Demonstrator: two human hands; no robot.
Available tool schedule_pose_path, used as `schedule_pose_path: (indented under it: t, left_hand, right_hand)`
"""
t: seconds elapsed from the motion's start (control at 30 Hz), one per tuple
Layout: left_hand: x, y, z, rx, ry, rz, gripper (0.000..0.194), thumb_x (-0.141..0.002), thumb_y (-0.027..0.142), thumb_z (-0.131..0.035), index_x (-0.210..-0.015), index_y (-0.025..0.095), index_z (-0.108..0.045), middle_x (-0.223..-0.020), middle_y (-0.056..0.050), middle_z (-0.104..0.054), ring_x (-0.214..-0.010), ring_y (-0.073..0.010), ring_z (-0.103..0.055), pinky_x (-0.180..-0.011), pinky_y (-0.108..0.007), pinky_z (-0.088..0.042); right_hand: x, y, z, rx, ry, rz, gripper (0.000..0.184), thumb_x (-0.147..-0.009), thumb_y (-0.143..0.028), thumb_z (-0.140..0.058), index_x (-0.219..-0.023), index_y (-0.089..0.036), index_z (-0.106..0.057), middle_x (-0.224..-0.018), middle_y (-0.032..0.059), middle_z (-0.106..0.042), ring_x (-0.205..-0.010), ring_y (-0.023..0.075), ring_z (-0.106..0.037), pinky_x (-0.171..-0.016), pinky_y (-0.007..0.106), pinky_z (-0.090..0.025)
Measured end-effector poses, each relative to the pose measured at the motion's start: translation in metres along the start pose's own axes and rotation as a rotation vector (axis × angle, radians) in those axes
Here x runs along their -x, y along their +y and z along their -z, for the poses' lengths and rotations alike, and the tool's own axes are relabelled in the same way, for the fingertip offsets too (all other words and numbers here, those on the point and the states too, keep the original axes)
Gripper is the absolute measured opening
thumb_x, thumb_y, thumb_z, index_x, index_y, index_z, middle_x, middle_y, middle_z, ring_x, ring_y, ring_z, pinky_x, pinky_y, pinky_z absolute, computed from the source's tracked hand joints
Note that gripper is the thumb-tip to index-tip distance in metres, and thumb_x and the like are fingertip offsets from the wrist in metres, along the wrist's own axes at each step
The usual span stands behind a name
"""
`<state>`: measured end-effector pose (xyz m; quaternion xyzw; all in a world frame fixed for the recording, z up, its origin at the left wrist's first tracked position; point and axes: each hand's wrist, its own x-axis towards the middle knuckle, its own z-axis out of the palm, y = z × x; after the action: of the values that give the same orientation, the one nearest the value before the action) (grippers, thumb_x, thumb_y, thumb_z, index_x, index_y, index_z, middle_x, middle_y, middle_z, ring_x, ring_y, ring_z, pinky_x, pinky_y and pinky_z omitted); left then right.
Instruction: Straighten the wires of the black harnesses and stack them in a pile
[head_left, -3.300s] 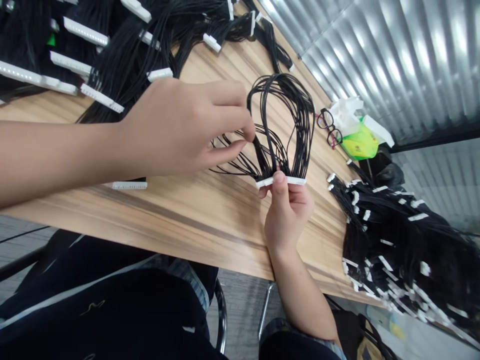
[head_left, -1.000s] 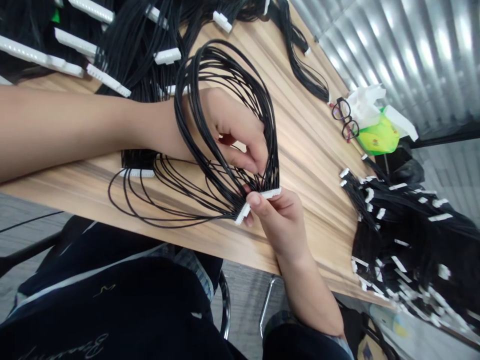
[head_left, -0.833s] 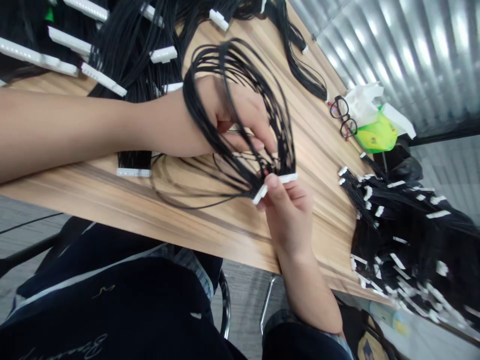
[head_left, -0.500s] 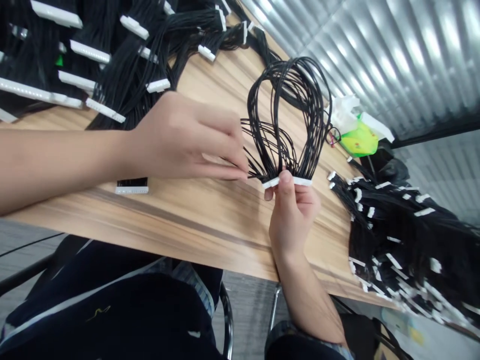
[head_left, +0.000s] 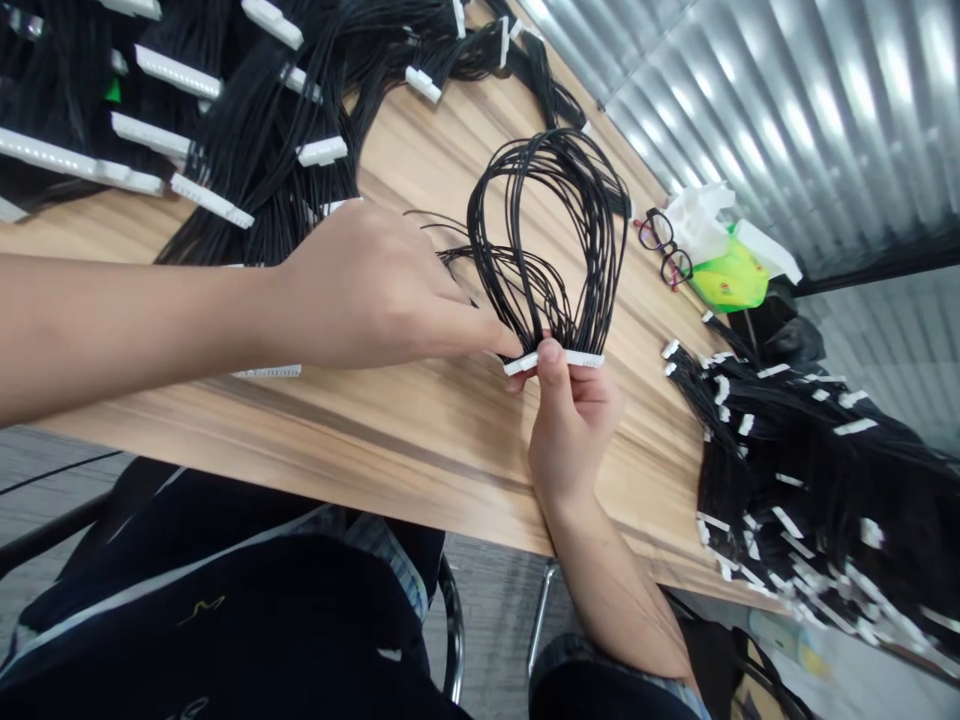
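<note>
A wire harness of thin black wires arches up in a loop from a narrow white connector. My right hand grips that connector from below, thumb across its front. From the left reaches my left hand, its index finger stretched along to the connector's left end, where wires enter. The fingers are closed together at those wires; the thumb and the exact pinch are hidden behind the hand. Loose wires come out from behind its knuckles. Partly covered by my left forearm, another white connector lies on the table.
Many black harnesses with white connectors are heaped at the table's back left. A second heap covers the right end. Glasses and a green-yellow packet lie near the corrugated metal wall.
My left hand has moved right and slightly down, its index finger now at the connector's left end. The right hand and harness have shifted slightly left in view.
</note>
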<state>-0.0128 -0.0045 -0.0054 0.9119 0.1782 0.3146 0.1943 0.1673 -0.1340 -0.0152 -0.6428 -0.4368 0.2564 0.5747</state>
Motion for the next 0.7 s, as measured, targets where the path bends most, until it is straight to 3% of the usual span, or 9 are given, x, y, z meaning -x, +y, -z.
schedule_pose_path:
  t: [0.1,0.2,0.33,0.43,0.7]
  left_hand:
    - [-0.004,-0.003,0.005,-0.131,-0.074,-0.197,0.041,-0.108,0.034,-0.039,-0.114,0.043,-0.079,-0.073,0.006,-0.072,-0.066,-0.0087,-0.064,-0.064,-0.022,-0.033]
    - [-0.008,-0.004,0.007,-0.207,-0.052,-0.284,0.048,-0.112,0.034,-0.033,-0.111,0.036,-0.081,-0.083,0.007,-0.074,-0.072,-0.0065,-0.067,-0.068,-0.020,-0.042]
    - [-0.012,0.000,0.010,-0.256,-0.069,-0.309,0.058,-0.113,0.034,-0.025,-0.104,0.031,-0.082,-0.073,0.007,-0.069,-0.068,-0.0031,-0.065,-0.067,-0.018,-0.042]
    - [-0.012,0.001,0.011,-0.209,-0.069,-0.303,0.054,-0.113,0.037,-0.031,-0.100,0.031,-0.083,-0.068,0.008,-0.066,-0.062,0.0002,-0.061,-0.066,-0.015,-0.039]
    - [-0.011,-0.001,0.008,-0.262,-0.032,-0.341,0.054,-0.112,0.035,-0.028,-0.107,0.034,-0.082,-0.080,0.006,-0.075,-0.066,-0.0027,-0.068,-0.064,-0.014,-0.041]
  right_hand:
    - [-0.001,0.001,0.000,0.038,-0.005,-0.008,0.029,-0.091,-0.045,-0.071,-0.076,-0.021,-0.073,-0.059,-0.0024,-0.072,-0.056,0.0127,-0.066,-0.058,0.028,-0.054]
    - [0.000,0.002,0.000,0.071,-0.007,-0.011,0.031,-0.092,-0.049,-0.070,-0.076,-0.022,-0.074,-0.059,-0.0028,-0.070,-0.057,0.0127,-0.065,-0.058,0.028,-0.054]
    - [0.002,0.001,0.000,0.048,0.015,-0.004,0.028,-0.092,-0.047,-0.071,-0.078,-0.023,-0.074,-0.061,-0.0032,-0.069,-0.055,0.0115,-0.062,-0.056,0.027,-0.054]
    - [0.003,0.001,0.000,0.023,0.029,0.001,0.026,-0.091,-0.047,-0.072,-0.081,-0.023,-0.075,-0.064,-0.0032,-0.069,-0.055,0.0110,-0.061,-0.054,0.026,-0.053]
    - [0.000,0.001,-0.002,-0.053,0.010,-0.008,0.023,-0.091,-0.044,-0.074,-0.083,-0.023,-0.075,-0.066,-0.0040,-0.074,-0.057,0.0112,-0.068,-0.057,0.026,-0.056]
